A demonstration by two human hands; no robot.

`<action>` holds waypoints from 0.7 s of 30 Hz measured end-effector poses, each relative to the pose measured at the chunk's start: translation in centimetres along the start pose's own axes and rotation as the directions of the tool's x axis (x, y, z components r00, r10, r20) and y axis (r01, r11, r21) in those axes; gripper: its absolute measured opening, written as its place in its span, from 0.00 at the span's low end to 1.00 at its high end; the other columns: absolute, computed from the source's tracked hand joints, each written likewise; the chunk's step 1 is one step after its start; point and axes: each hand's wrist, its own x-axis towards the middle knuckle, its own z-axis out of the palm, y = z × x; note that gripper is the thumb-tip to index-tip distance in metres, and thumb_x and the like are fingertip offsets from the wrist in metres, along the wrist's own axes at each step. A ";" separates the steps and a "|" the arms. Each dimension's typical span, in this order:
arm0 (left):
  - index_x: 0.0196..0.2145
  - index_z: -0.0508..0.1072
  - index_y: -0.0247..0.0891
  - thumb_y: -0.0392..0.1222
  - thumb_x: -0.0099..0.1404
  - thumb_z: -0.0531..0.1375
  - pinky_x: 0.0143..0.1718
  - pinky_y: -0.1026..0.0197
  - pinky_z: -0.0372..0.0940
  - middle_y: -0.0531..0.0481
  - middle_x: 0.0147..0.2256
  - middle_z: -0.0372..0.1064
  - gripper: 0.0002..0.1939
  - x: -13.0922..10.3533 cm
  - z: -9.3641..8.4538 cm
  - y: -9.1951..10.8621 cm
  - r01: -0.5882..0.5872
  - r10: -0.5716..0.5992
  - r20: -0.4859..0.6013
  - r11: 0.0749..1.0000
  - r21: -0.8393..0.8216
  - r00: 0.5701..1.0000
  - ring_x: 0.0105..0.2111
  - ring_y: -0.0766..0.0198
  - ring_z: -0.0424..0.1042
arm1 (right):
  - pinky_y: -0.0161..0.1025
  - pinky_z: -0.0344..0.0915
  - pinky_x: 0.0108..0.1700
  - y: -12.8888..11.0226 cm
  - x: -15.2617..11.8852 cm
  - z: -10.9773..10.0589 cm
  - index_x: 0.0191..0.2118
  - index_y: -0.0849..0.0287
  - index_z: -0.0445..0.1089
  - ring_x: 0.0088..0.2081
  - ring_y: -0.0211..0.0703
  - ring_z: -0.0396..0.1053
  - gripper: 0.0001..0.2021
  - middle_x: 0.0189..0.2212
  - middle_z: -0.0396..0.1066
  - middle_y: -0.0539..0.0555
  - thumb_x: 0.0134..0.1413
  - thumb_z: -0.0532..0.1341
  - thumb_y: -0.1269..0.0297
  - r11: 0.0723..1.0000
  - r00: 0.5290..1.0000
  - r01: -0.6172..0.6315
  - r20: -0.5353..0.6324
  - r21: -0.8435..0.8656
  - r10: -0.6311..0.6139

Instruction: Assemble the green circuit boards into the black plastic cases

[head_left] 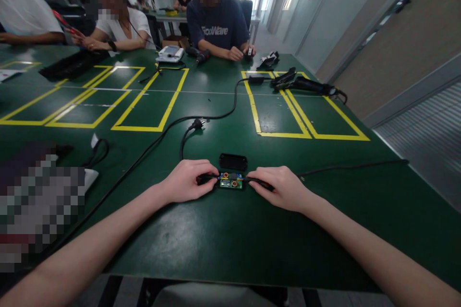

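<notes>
A small green circuit board (231,181) with two copper-wound coils lies in a shallow black case on the table in front of me. My left hand (187,181) is closed round the black cable (205,179) where it enters the board's left side. At the opposite side, my right hand (284,184) pinches the other black cable (264,184) close to the case. Blue and yellow-looking wires run from both cables onto the board. Just behind the board rests a black plastic cover (233,160), touched by neither hand.
A power plug (197,124) lies beyond my left hand, and a long black cord (158,140) crosses the green table (201,249). Yellow tape outlines (284,135) mark its far half. Across sit co-workers, a drill (200,55) and black parts (309,85).
</notes>
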 end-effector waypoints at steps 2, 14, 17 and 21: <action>0.40 0.78 0.37 0.39 0.70 0.58 0.26 0.68 0.62 0.51 0.31 0.74 0.08 0.0 -0.1 0.0 -0.020 0.020 0.002 1.000 -0.005 1.000 0.25 0.69 0.71 | 0.36 0.68 0.32 0.0 -0.1 0.0 0.46 0.58 0.75 0.31 0.41 0.78 0.11 0.35 0.81 0.55 0.71 0.55 0.64 1.000 1.000 -0.006 0.008 -0.014 0.006; 0.41 0.78 0.36 0.38 0.71 0.59 0.26 0.67 0.61 0.51 0.30 0.74 0.08 -0.2 0.0 -0.6 -0.062 0.062 0.007 0.998 0.000 0.998 0.24 0.69 0.70 | 0.35 0.64 0.32 0.0 0.1 0.3 0.46 0.61 0.75 0.30 0.40 0.75 0.12 0.33 0.79 0.54 0.72 0.54 0.65 0.995 0.999 0.046 0.025 -0.093 -0.044; 0.39 0.78 0.37 0.37 0.71 0.59 0.29 0.66 0.63 0.51 0.30 0.74 0.07 -0.1 0.0 -0.5 -0.069 0.069 -0.005 0.998 0.013 0.998 0.27 0.67 0.72 | 0.36 0.62 0.31 0.0 0.2 0.5 0.44 0.60 0.75 0.30 0.40 0.74 0.12 0.32 0.78 0.54 0.73 0.54 0.64 0.994 0.999 0.040 0.029 -0.102 -0.038; 0.33 0.77 0.37 0.38 0.74 0.57 0.35 0.63 0.65 0.49 0.29 0.72 0.12 0.2 -0.1 -0.2 -0.099 0.099 0.009 0.994 0.037 0.995 0.31 0.63 0.72 | 0.37 0.60 0.32 0.0 0.4 0.7 0.38 0.59 0.75 0.30 0.40 0.72 0.18 0.29 0.75 0.54 0.76 0.51 0.63 0.993 0.999 0.043 0.016 -0.108 -0.042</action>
